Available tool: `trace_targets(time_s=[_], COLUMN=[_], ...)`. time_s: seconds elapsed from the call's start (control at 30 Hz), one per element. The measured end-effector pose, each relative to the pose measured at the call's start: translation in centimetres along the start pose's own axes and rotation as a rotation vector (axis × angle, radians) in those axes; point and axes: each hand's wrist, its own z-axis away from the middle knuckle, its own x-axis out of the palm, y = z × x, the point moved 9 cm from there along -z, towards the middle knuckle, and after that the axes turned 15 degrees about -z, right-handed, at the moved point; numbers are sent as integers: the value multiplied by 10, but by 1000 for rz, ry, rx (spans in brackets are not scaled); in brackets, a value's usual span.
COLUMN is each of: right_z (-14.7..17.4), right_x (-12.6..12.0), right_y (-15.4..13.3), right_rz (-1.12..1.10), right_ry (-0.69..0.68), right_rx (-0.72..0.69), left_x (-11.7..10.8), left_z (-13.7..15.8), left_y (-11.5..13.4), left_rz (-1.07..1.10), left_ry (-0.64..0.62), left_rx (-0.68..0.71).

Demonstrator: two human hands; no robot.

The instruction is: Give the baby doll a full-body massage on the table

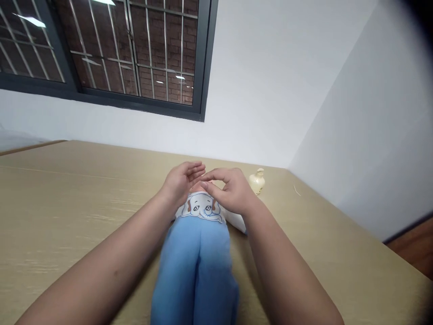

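Doll [198, 246] in blue on the table [84, 203], its head [198, 186] mostly hidden by left hand [182, 181] and right hand [232, 188], both grips empty, left loosely extended, right half curled with a gap, cream bottle [257, 182] near right hand

Both hands [235, 189] curve close together over a doll [194, 262] in blue trousers on a tan table [84, 216].

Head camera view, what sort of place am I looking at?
Indoors, probably a plain work or study room, though its exact use isn't clear. It shows a barred window in a white wall, and a wide wood-toned tabletop in front of it.
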Motion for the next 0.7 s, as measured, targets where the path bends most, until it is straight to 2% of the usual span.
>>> trace_targets(time_s=[0.1, 0.2, 0.33, 0.47, 0.53, 0.7], right_z=[9, 31, 70, 90, 87, 70], right_x=[15, 46, 90, 113, 113, 91], right_y=[6, 13, -3, -4, 6, 48], right_rz=[-8, 20, 50, 147, 177, 156], right_ry=[-23, -158, -417, -590, -574, -415], right_rx=[-15, -32, -164, -120, -80, -23], left_x=[-32, -59, -68, -56, -52, -49], left_z=[-1, -4, -4, -2, -1, 3], left_y=[-20, -37, -45, -56, -61, -63], left_rz=[-293, -745, -1229, -1402, -1439, -1482], left_ry=[73, 95, 30, -163, -222, -242], left_rx=[99, 179, 246, 260, 265, 311])
